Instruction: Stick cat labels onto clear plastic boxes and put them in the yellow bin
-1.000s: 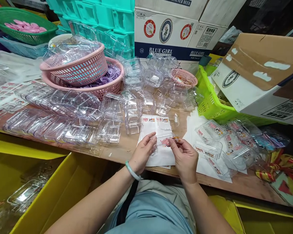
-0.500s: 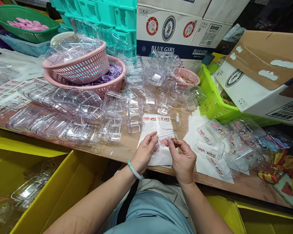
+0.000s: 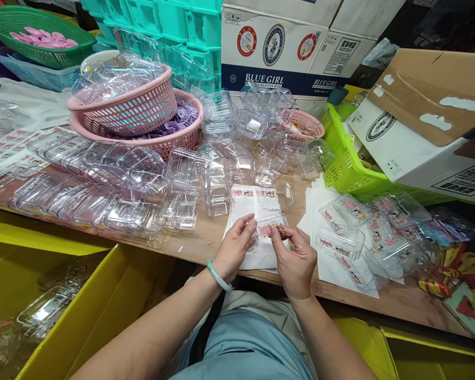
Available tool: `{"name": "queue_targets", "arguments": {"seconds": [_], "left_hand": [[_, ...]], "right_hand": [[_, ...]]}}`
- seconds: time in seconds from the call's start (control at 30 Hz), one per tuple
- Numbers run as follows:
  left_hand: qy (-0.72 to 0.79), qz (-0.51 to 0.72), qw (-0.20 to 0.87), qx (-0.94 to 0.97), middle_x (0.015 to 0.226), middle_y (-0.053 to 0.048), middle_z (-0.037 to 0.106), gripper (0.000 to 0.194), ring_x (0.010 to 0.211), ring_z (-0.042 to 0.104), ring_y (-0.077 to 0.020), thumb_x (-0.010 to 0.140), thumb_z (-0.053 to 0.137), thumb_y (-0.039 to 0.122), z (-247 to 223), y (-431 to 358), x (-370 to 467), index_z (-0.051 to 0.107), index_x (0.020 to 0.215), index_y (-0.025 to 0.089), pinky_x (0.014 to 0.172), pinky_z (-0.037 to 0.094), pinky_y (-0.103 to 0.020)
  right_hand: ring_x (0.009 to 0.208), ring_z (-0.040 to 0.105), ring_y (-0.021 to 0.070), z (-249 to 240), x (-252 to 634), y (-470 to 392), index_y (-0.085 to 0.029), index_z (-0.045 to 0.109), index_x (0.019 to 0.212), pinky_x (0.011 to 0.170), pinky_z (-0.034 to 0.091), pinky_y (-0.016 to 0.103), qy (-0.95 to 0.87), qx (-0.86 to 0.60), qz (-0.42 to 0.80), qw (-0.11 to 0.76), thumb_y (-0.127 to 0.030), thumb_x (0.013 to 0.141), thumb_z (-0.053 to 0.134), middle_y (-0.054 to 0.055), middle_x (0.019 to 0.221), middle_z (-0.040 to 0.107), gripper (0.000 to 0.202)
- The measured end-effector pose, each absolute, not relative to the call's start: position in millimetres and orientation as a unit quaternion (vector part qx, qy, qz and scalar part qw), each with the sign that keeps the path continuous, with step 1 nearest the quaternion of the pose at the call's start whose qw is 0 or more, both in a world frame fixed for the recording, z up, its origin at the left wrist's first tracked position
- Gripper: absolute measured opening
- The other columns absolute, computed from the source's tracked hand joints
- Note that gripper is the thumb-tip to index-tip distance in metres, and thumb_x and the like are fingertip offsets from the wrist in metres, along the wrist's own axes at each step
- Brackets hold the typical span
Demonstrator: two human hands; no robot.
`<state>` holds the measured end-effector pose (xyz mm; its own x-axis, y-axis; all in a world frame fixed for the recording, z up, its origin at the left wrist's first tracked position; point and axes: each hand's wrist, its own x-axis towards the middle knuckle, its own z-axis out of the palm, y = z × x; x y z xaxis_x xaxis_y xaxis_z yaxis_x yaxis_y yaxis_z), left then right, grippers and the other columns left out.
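Observation:
Between my hands is a clear plastic cover (image 3: 276, 218) bearing a red-printed sticker (image 3: 264, 230). My left hand (image 3: 234, 247) grips its left edge, with the thumb and fingers around that side. My right hand (image 3: 296, 261) pinches the right end, the thumb pressed on the sticker's right part. Under the cover, a white sticker sheet (image 3: 257, 259) lies at the table's front edge, a row of stickers (image 3: 243, 193) showing at its top. To the right, several stickered clear covers (image 3: 348, 211) lie on white paper (image 3: 314, 198).
Rows of clear plastic covers (image 3: 122, 211) line the table to the left. Behind stand stacked pink baskets (image 3: 142, 113), one holding purple pieces (image 3: 182, 116). A lime green basket (image 3: 340, 158) and a tilted carton (image 3: 419, 126) stand right. Yellow boxes (image 3: 87, 306) sit below the table edge.
My right hand has shifted very slightly left, its thumb still on the sticker. The left hand and the cover stay practically where they were.

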<state>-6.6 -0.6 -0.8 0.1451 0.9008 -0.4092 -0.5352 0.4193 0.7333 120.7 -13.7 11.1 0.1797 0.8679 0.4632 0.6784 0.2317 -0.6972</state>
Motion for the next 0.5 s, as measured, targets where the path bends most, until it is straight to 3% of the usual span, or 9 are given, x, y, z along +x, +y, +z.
{"name": "queue_targets", "arguments": {"seconds": [0.5], "left_hand": [[0.429,0.492,0.727,0.213,0.112,-0.007,0.06,0.051,0.107,0.055,-0.0188,0.073,0.069,0.051,0.8,0.5,-9.0,0.06,0.115,0.023,0.093,0.042,-0.033]], "right_hand": [[0.068,0.054,0.0163,13.0,120.9,-11.9,-0.021,0.066,0.079,0.072,0.042,0.033,-0.646,-0.596,0.091,0.467,-0.03,0.083,0.065,0.001,0.071,0.064,0.01]]}}
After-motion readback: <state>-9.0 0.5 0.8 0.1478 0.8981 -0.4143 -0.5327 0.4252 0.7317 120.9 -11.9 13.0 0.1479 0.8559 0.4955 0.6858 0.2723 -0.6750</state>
